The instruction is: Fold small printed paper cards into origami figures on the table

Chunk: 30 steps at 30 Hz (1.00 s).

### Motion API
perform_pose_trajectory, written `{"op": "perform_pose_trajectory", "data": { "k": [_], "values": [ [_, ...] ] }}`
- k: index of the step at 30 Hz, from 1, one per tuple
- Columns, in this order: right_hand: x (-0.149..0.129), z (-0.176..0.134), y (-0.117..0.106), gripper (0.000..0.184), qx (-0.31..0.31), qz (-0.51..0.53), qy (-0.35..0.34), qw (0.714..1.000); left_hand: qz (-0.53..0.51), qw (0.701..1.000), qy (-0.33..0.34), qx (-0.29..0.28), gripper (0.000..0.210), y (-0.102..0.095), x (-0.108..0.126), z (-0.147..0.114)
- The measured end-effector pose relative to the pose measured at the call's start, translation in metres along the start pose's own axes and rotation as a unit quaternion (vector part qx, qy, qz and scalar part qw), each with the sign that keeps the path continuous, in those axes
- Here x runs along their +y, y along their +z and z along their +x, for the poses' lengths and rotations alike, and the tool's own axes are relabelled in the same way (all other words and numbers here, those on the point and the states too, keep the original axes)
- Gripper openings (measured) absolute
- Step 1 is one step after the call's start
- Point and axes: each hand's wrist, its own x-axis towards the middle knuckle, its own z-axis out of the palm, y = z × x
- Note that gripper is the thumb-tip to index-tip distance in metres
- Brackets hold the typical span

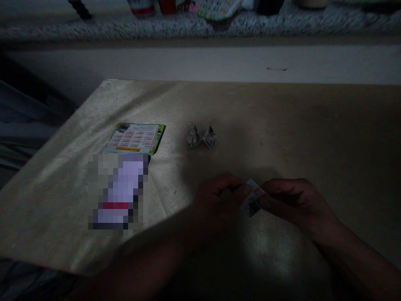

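Observation:
A small folded piece of printed paper (253, 193) is pinched between my two hands above the table, one corner pointing up and one down. My left hand (219, 196) grips its left side, the thumb lying on the printed face. From the right, my right hand (291, 200) holds the opposite edge between thumb and fingers. Beyond my hands, two small pointed shapes of folded printed paper (209, 138) stand close together on the table; whether they are joined is unclear in the dim light.
A printed card with a green border (134, 139) lies on the covered table (266, 113), left of the folded shapes. Nearer me is a blurred-out, phone-like slab (123, 190). Behind the table runs a speckled stone ledge (188, 30) bearing containers and a patterned packet (219, 7).

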Motion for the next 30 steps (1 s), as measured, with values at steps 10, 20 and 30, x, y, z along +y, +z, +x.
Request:
{"op": "perform_pose_trajectory", "data": {
  "k": [10,20,30],
  "values": [
    [0.003,0.001,0.012,0.016,0.085,-0.019,-0.008,0.996,-0.068,0.996,-0.047,-0.042,0.023,0.004,-0.004,0.000],
    [-0.002,0.001,0.018,0.014,0.137,-0.071,-0.025,0.988,-0.055,0.990,-0.110,-0.072,0.019,0.008,-0.003,0.000],
    [-0.002,-0.001,0.015,0.010,0.152,-0.062,-0.037,0.986,-0.103,0.975,-0.153,-0.122,0.033,-0.003,-0.009,0.006]
  ]
}}
